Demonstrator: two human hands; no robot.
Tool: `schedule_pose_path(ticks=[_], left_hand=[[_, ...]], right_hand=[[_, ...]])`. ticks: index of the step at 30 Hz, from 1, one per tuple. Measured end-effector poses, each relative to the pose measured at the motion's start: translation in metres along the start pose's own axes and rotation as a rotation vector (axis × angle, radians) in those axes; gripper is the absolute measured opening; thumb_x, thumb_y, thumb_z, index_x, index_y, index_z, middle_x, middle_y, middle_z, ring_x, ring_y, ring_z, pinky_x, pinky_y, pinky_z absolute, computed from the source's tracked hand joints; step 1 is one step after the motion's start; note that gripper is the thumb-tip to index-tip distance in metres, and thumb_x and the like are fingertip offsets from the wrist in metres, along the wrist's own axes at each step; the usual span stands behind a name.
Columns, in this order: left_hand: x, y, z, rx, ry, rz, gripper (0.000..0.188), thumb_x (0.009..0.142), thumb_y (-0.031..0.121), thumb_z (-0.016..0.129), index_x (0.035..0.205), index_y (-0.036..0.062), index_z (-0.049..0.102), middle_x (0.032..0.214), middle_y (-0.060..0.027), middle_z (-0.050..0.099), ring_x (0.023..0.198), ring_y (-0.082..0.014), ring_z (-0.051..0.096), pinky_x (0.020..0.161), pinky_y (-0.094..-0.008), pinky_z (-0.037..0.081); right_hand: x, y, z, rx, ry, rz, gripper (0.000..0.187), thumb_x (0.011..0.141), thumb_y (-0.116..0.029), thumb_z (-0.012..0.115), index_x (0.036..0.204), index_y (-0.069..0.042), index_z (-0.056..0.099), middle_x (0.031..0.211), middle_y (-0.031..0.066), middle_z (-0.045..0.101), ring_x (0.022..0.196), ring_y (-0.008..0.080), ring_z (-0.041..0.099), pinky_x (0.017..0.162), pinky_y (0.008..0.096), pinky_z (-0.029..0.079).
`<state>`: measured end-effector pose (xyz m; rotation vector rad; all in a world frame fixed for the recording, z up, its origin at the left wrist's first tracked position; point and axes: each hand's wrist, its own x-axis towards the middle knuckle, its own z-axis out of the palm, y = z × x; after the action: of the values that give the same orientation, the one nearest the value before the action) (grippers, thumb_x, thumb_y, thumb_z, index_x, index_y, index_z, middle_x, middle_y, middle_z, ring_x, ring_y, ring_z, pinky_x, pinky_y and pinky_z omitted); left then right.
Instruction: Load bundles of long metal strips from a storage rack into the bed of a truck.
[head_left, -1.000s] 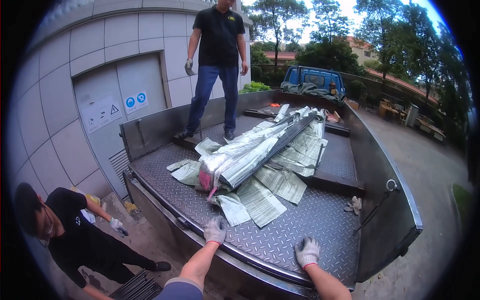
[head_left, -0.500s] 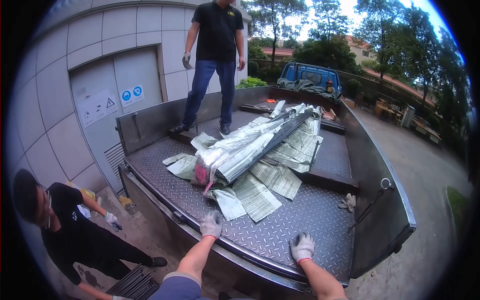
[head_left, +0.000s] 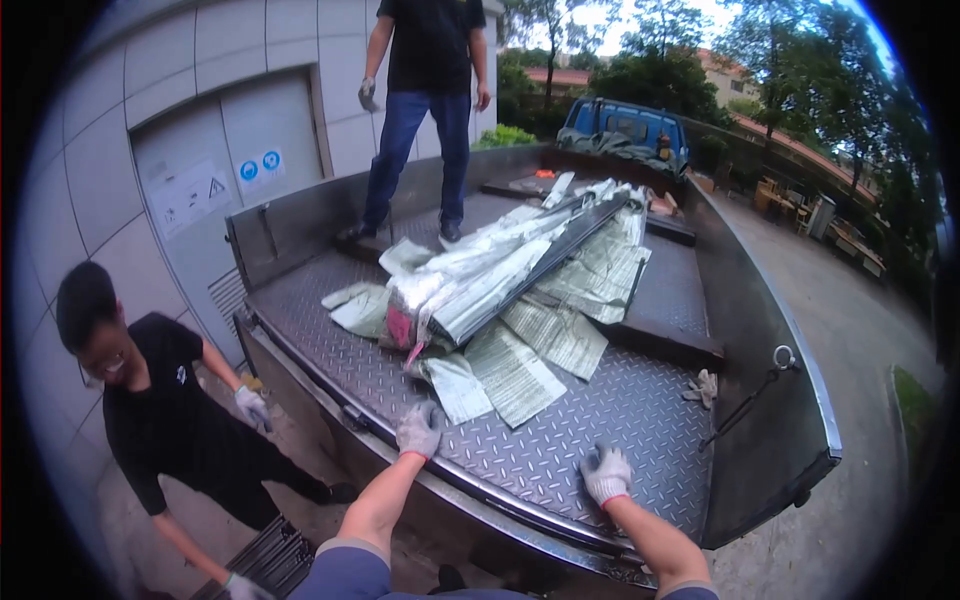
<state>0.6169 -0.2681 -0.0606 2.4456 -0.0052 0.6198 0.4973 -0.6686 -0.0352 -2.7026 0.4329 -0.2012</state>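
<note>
Both my hands wear grey work gloves and press flat on the diamond-plate bed of a truck (head_left: 640,400) near its rear edge. My left hand (head_left: 419,428) rests just below a loose sheet of grey wrapping (head_left: 455,385). My right hand (head_left: 606,473) lies further right on bare plate. Ahead lies a long bundle of silver-wrapped bars (head_left: 500,275), spread over flattened woven sacks (head_left: 560,335).
A person in a black shirt and jeans (head_left: 425,110) stands on the bed at the far end. Another person in black (head_left: 165,415) crouches on the ground at the left, over dark bars (head_left: 255,555). A spare glove (head_left: 703,388) lies by the right side wall (head_left: 770,420). A blue truck (head_left: 625,125) is parked behind.
My view has drawn closer to the truck bed and my hands have shifted slightly along its rear edge. The crouching person has straightened a little.
</note>
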Motion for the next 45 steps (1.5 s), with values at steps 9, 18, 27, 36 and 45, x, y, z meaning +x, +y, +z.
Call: schedule_pose_path(ticks=[9, 18, 27, 36, 45], left_hand=[[0.021, 0.012, 0.002, 0.021, 0.061, -0.005, 0.019, 0.091, 0.014, 0.066, 0.11, 0.0103, 0.07, 0.105, -0.0165, 0.071, 0.101, -0.0395, 0.067, 0.09, -0.0489, 0.053], [0.015, 0.002, 0.006, 0.081, 0.049, -0.043, 0.021, 0.09, 0.01, 0.067, 0.111, 0.0086, 0.071, 0.105, -0.0137, 0.072, 0.099, -0.0363, 0.069, 0.089, -0.0453, 0.054], [0.023, 0.009, 0.009, 0.04, -0.006, -0.046, 0.025, 0.088, 0.002, 0.067, 0.112, 0.0039, 0.071, 0.106, -0.0157, 0.072, 0.1, -0.0344, 0.071, 0.091, -0.0416, 0.055], [0.026, 0.008, 0.008, -0.02, 0.021, -0.017, 0.024, 0.085, 0.0, 0.065, 0.109, 0.0054, 0.069, 0.102, -0.0146, 0.071, 0.097, -0.036, 0.069, 0.089, -0.0456, 0.054], [0.019, 0.001, 0.001, 0.043, 0.031, -0.03, 0.026, 0.086, -0.002, 0.066, 0.111, 0.0026, 0.071, 0.107, -0.0157, 0.073, 0.104, -0.0338, 0.07, 0.094, -0.0421, 0.054]], right_hand=[[0.117, -0.139, 0.048, 0.705, -0.119, -0.259, 0.048, 0.101, -0.032, 0.066, 0.139, -0.004, 0.06, 0.123, 0.023, 0.073, 0.115, 0.0349, 0.072, 0.099, 0.0418, 0.055], [0.234, -0.262, 0.143, 1.595, -0.684, 0.292, 0.049, 0.1, -0.02, 0.063, 0.142, 0.002, 0.053, 0.117, 0.0169, 0.069, 0.098, 0.0242, 0.071, 0.082, 0.0382, 0.061], [0.316, -0.307, 0.2, 1.139, -0.289, 0.198, 0.074, 0.09, -0.042, 0.076, 0.139, 0.009, 0.057, 0.134, 0.0204, 0.069, 0.119, 0.0348, 0.067, 0.105, 0.042, 0.051], [0.33, -0.338, 0.187, 1.782, -0.417, 0.556, 0.05, 0.094, -0.011, 0.076, 0.136, 0.008, 0.058, 0.133, 0.022, 0.067, 0.114, 0.0338, 0.068, 0.102, 0.0434, 0.055], [0.321, -0.331, 0.169, 1.332, -0.204, 0.381, 0.065, 0.083, -0.024, 0.082, 0.135, 0.009, 0.061, 0.13, 0.0227, 0.07, 0.112, 0.0331, 0.07, 0.101, 0.0377, 0.053]])
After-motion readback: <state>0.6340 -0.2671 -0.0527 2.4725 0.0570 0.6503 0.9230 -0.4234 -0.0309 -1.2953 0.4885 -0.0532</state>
